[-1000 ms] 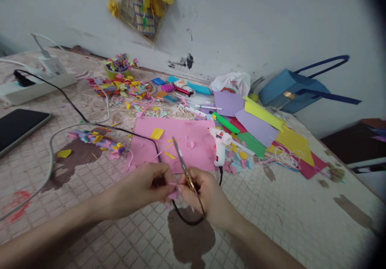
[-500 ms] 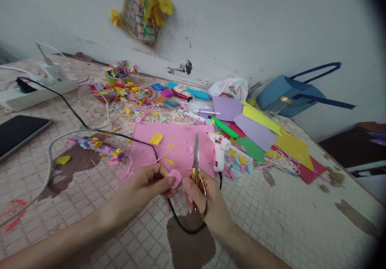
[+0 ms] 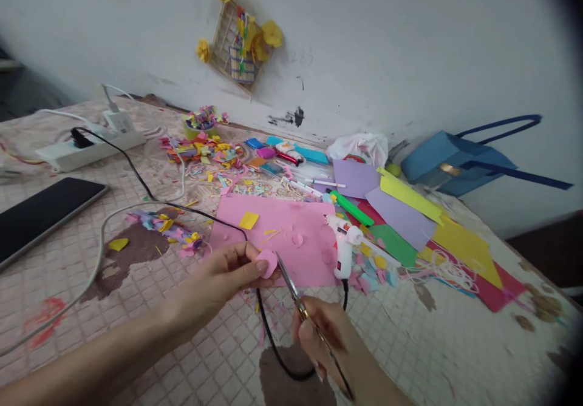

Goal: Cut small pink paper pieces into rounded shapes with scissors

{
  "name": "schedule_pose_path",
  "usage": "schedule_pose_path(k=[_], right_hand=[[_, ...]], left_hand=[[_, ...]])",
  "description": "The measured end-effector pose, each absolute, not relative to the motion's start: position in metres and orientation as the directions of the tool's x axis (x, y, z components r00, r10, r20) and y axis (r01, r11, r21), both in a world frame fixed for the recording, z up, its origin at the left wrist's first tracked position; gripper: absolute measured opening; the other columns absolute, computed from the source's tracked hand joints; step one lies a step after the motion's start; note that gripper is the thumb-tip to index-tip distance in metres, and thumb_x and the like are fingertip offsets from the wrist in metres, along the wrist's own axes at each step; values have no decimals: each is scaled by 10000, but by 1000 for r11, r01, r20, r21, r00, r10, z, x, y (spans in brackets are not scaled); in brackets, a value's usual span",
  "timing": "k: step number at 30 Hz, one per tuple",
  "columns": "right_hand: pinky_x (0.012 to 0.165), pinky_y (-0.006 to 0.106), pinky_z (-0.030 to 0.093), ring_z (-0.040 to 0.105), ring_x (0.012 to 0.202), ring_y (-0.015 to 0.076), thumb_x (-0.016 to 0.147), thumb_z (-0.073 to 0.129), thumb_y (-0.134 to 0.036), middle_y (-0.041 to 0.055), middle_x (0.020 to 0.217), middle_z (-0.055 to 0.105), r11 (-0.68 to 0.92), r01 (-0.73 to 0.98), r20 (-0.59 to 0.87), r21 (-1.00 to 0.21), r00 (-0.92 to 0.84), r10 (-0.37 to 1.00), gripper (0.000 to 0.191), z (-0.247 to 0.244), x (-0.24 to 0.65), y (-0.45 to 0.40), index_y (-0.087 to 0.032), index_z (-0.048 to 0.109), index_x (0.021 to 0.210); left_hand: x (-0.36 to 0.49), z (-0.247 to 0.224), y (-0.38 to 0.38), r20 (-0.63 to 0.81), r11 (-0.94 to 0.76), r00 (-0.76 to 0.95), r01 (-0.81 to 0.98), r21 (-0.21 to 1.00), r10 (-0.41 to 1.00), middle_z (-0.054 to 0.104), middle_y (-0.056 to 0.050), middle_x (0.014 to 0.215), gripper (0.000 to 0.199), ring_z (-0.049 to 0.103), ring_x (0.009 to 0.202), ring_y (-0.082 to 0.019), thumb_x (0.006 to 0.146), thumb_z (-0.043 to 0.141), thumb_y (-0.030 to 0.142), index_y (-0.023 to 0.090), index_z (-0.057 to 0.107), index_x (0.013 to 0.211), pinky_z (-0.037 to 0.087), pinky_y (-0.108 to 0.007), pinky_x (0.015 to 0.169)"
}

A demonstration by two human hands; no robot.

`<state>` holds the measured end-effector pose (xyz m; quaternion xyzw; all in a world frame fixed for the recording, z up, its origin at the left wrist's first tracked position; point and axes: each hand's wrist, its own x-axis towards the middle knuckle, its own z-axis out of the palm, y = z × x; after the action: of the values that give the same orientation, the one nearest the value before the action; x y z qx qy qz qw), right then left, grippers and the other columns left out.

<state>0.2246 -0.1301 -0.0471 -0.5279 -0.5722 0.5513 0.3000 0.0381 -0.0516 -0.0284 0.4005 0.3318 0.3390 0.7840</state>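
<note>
The surface [image 3: 423, 345] runs back to the wall [image 3: 387, 48], and its right edge slants past well apart from the right hand [image 3: 334, 327], leaving room on that side. A black cord [image 3: 266, 327] loops below both hands. The left hand [image 3: 230, 269] has its fingers pinched together on a paper piece [image 3: 268, 264], held over the near edge of a pink sheet [image 3: 277, 209]. The piece is small, pink and rounded. The right hand's fingers wrap around scissors [image 3: 292, 287], tips just beside the paper's right edge
</note>
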Motion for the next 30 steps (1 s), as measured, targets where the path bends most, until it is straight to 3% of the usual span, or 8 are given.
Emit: schedule_pose_path(k=[9,15,30], right_hand=[[325,186,171,256,349,52,720,377,-781,-89,469,247,-162,292,-236,-943,-241,941,587,-47,220,-129,-203,365,618],[360,197,154,241,390,59,755,369,-753,-81,496,232,-94,330,-174,-939,-222,960,569,-54,218,-130,-201,359,616],[381,208,151,238,396,65,795,351,-715,-83,476,236,-63,364,-149,-929,-212,966,539,-55,213,-129,-204,348,622]], left_hand=[[40,-30,-54,-270,473,533,-290,832,802,630,14,769,165,616,792,-135,765,674,252,152,559,702,463,-320,863],[44,-31,-58,-262,478,505,-363,800,822,603,34,721,172,583,741,-97,765,679,227,149,557,672,470,-270,820],[45,-41,-63,-211,434,485,-411,801,849,635,-3,803,117,570,781,-115,814,624,228,155,598,727,445,-273,812]])
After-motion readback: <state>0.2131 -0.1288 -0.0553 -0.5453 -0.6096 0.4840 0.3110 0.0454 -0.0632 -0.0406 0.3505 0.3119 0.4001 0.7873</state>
